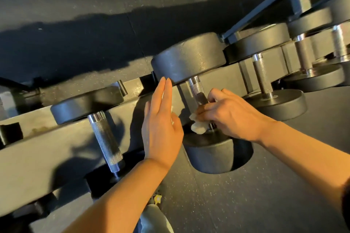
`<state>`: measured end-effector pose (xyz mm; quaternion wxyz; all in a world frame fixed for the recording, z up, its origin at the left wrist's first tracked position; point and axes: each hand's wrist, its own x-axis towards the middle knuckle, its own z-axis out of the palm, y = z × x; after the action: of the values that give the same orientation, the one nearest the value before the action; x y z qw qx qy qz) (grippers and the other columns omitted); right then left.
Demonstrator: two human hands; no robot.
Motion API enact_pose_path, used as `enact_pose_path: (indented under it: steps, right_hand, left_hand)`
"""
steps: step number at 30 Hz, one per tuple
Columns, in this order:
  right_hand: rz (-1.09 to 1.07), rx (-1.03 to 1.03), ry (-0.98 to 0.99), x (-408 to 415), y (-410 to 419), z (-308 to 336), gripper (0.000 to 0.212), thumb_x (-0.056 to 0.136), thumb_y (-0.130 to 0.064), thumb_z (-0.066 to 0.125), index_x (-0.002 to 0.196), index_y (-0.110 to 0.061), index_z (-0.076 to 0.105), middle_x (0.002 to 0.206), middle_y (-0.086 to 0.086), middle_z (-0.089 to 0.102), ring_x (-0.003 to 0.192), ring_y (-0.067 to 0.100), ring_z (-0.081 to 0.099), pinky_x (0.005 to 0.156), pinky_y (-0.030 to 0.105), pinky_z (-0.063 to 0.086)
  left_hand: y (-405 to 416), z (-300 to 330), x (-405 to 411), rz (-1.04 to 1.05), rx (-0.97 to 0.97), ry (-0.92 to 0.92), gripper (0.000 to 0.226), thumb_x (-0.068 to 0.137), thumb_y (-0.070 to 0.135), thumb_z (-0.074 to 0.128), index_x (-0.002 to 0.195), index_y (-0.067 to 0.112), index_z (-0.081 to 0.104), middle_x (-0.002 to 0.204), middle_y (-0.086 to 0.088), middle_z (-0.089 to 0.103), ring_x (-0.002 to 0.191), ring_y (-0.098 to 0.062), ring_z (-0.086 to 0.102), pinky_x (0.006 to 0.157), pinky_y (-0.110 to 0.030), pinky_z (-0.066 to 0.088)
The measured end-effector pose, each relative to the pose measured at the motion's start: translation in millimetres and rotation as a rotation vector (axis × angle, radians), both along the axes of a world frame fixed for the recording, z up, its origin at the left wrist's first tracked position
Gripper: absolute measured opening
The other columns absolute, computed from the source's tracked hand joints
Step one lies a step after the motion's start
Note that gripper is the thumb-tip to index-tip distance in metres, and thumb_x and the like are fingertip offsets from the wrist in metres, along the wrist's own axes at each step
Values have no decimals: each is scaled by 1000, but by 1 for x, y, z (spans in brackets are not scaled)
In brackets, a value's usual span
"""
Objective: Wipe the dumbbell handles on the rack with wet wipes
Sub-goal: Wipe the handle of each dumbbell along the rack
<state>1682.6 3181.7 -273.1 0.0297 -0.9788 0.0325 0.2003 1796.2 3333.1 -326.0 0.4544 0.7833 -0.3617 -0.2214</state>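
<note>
Scene: I look down through the head camera at a dark dumbbell rack (56,138) with several dumbbells lying across it, their handles running away from me.

Dumbbell in hand: the middle dumbbell (189,58) sits between my two hands, its far weight head up near the rack's back rail and its near head low in the picture.

Handle: its knurled metal handle (197,89) shows bare at the upper part; the lower part is covered by my right hand.

Right hand: my right hand (227,113) has its fingers curled round the lower handle, clamped on a crumpled white wet wipe (198,126) that bulges out just below the fingers, touching the handle near the lower collar.

Left hand: my left hand (161,119) is flat, fingers straight and together, fingertips touching the rim of the far weight head; it grips nothing.

Step, as I judge it: wiping this handle, with the upper knurling probably not yet covered.

Doing it well: I would keep the wipe wrapped right round the bar, slide it up the full length to the top collar, and twist as I go so the knurl grooves get cleaned; the flat left hand should steady the head so the dumbbell does not roll.

Next handles: the handle to the left (106,138) and those to the right (262,73) lie well apart from the wipe.
</note>
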Motion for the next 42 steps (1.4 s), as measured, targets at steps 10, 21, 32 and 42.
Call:
enact_pose_path:
  steps: [10,21,32,42]
  right_hand:
    - [-449,29,-506,11,8,-9,24,84,-3,60,105,-10,69,109,5,65,85,24,56,74,28,45]
    - [-408,370,-219,-20,-7,-13,19,69,-1,69,84,-11,72,86,1,57,73,18,57,62,34,50]
    - [-762,464,-585,-21,-44,-26,18,78,-2,69,94,-11,71,91,1,60,79,16,56,65,23,41]
    - [-915,971,-749,2,-43,-61,12,71,-1,74,79,-10,71,83,-6,63,79,10,61,77,21,47]
  left_hand:
    - [-3,1,1,-11,-22,-101,77,83,-8,54,149,18,25,156,2,22,128,-13,29,97,-11,23]
    - [-18,-20,-33,168,16,-64,59,96,26,47,148,10,26,152,-8,26,133,-24,41,102,-19,39]
    - [-50,16,-86,375,53,-159,84,74,-21,53,148,1,21,152,-17,24,129,23,10,87,11,19]
    - [-72,26,-102,432,113,-266,79,81,-1,56,150,12,21,154,-7,23,138,-3,22,90,8,21]
